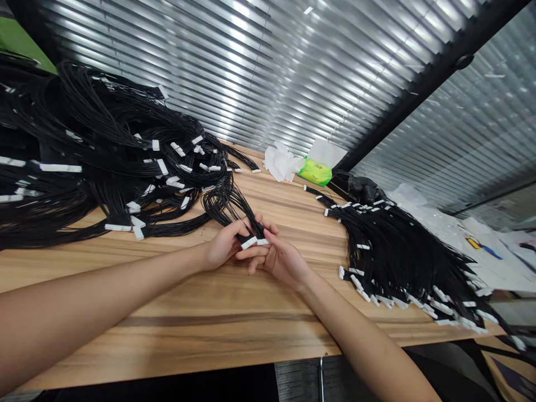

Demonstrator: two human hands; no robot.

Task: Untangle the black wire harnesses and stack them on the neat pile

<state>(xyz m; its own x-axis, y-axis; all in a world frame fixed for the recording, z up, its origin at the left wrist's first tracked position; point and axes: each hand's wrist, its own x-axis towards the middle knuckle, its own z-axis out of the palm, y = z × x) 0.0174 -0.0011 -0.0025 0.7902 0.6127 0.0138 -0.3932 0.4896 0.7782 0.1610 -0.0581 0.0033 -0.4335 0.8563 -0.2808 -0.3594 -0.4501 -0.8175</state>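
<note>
Two white connectors (248, 243) sit side by side at your hands, at the ends of a looped black wire bundle (228, 201). Position: just above the worktop (234, 318), near its middle, between the two larger heaps.

Left hand (221, 245): fingers closed on the bundle, thumb laid over the wires just behind the left-hand connector. Right hand (288, 261): fingers narrow, pinching at the right-hand connector, thumb at its side; some of your right fingers reach beneath the pair toward your left hand. The two connectors are slightly angled to each other. The wires arch up and to the left from your hands; you cannot tell from this view whether the loop touches the left heap.

Left side: a large heap of black cables (84, 139), white connectors scattered through it. Right side: a second, flatter pile of black cables (393, 251), most of its white ends pointing toward your edge of the worktop.

Far edge, between the heaps: crumpled white tissue (281, 162), just beside a green tissue pack (316, 172) with a sheet standing out of it. Behind the right pile: clear plastic bags (422, 209). Background: grey slatted blinds (234, 61).
</note>
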